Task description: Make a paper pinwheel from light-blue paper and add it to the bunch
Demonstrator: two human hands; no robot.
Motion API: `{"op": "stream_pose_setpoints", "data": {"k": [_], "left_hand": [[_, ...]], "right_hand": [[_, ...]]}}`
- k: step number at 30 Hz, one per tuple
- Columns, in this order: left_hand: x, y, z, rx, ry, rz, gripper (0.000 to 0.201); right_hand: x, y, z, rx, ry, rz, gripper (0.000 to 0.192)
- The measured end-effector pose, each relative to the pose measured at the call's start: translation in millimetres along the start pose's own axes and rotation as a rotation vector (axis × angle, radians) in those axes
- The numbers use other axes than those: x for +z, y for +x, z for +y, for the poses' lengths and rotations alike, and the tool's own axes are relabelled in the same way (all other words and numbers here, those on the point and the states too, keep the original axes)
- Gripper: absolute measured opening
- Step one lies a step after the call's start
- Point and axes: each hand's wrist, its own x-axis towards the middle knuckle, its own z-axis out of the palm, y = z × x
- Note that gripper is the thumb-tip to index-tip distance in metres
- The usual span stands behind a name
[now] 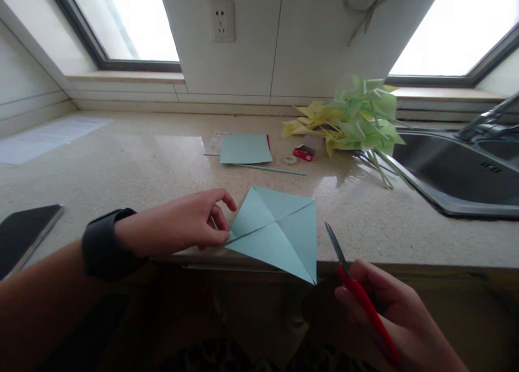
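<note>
A square of light blue-green paper [292, 234] lies over the counter's front edge, with diagonal lines running from its corners toward the middle. The left-hand line looks parted, like a cut; I cannot tell whether the others are cuts or creases. My left hand [198, 220], with a black watch on the wrist, pinches the paper's left corner between thumb and finger. To the right of the paper, my right hand [389, 312] grips red-handled scissors [357, 291]. Their blades look closed, point up and away from me, and stand apart from the paper.
Behind the paper lie a stack of blue-green sheets [246, 148], a thin stick [271, 170], a tape roll [290, 159] and a small red box [306, 147]. Yellow and green paper pinwheels [360, 120] lie beside the sink [466, 172]. A dark phone-like slab [26, 231] rests far left.
</note>
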Motion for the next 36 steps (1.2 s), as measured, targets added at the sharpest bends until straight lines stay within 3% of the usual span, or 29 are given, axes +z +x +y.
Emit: {"op": "stream_pose_setpoints", "data": {"k": [5, 9, 11, 12, 14, 17, 22, 26, 36], "left_hand": [[-2.6, 1, 3, 0.08, 0.236, 0.112, 0.023], [7.0, -9, 15, 0.166, 0.456, 0.367, 0.018], [22.1, -16, 22, 0.267, 0.424, 0.477, 0.017], [32.3, -20, 25, 0.315, 0.369, 0.459, 0.018], [56.0, -26, 29, 0.416, 0.356, 0.304, 0.02], [90.7, -28, 28, 0.512, 0.398, 0.143, 0.038], [124.3, -18, 11, 0.36, 0.348, 0.188, 0.045], [130.7, -10, 3, 0.346, 0.28, 0.234, 0.054], [121.4, -5, 1, 0.27, -0.011, 0.278, 0.025]], "right_hand": [[3, 0, 2, 0.005, 0.033, -0.012, 0.033], [6, 1, -5, -0.004, 0.008, -0.016, 0.036], [7, 2, -7, -0.036, -0.016, -0.003, 0.037], [7, 2, -7, -0.047, -0.024, 0.0, 0.037], [7, 4, -7, -0.045, -0.015, 0.0, 0.038], [6, 5, -6, -0.018, 0.025, -0.031, 0.036], [7, 5, -8, -0.037, 0.021, -0.029, 0.033], [8, 6, -9, -0.028, 0.023, -0.037, 0.035], [10, 5, -3, 0.016, 0.109, -0.13, 0.035]]}}
